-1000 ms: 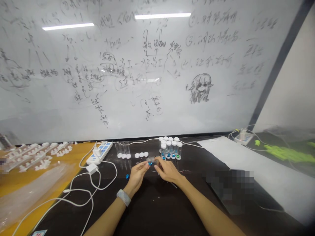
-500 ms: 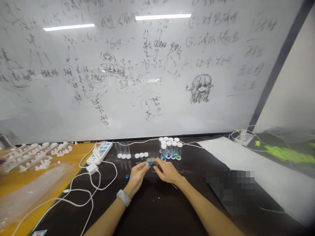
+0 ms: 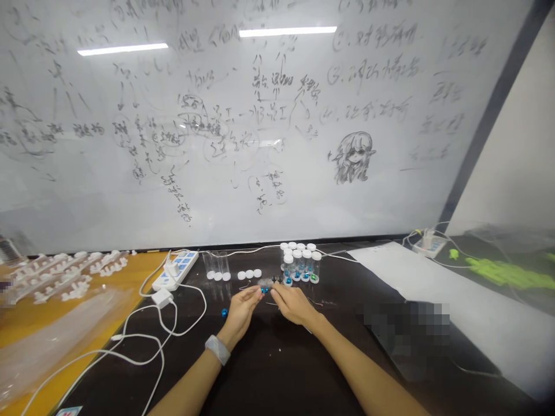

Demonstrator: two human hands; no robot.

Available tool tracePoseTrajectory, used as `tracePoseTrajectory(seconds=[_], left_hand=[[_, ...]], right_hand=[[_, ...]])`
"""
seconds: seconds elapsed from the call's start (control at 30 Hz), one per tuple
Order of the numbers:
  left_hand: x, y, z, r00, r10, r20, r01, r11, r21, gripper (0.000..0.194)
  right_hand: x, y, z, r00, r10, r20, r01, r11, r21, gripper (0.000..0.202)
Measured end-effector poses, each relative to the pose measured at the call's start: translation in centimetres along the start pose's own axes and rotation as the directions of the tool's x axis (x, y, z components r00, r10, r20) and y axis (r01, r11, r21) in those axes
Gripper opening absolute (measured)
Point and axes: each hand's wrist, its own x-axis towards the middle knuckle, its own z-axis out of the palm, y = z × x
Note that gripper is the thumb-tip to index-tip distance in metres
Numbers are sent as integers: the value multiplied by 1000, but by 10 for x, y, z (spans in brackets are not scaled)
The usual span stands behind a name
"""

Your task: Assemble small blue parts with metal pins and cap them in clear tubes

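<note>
My left hand (image 3: 241, 309), with a grey band at its wrist, pinches a small shiny blue piece (image 3: 264, 290) between thumb and fingers. Close on its right is my right hand (image 3: 293, 303), fingers drawn together near that piece; what they hold, if anything, is too small to make out. Two tiny black pieces (image 3: 274, 279) show just beyond the right fingertips. A shiny blue ball (image 3: 224, 312) lies on the dark table left of my left hand. Behind the hands stand several clear lidded tubes (image 3: 315, 269) with blue or green pieces inside.
Three clear tubes (image 3: 223, 264) stand at the back, beside three white caps (image 3: 249, 274). A power strip (image 3: 177, 269) with white cables (image 3: 162, 335) lies left. White printed parts (image 3: 78, 263) rest on the orange surface. White paper (image 3: 403, 268) covers the right side.
My right fingers have shifted slightly down and closer to my body, uncovering the small black pieces behind them. My left hand stays nearly where it was, with the blue piece.
</note>
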Motion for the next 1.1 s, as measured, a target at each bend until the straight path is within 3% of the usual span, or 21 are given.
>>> tracePoseTrajectory(seconds=[0.2, 0.67, 0.77, 0.97, 1.1], left_hand=[[0, 0, 0, 1000, 0, 3, 0, 1000, -5, 33], [0, -2, -1, 1000, -8, -1, 8, 1000, -7, 34], [0, -2, -1, 1000, -13, 1, 13, 1000, -14, 33], [0, -2, -1, 1000, -4, 15, 5, 1000, -18, 32], [0, -2, -1, 1000, -5, 12, 5, 1000, -3, 32]], right_hand=[[-1, 0, 0, 1000, 6, -5, -5, 997, 83, 25], [-1, 2, 1, 1000, -4, -11, 5, 999, 50, 18], [-1, 1, 2, 1000, 1, -16, -1, 1000, 2, 25], [-2, 0, 3, 1000, 17, -18, -16, 996, 90, 22], [-1, 0, 4, 1000, 4, -24, -3, 999, 49, 19]])
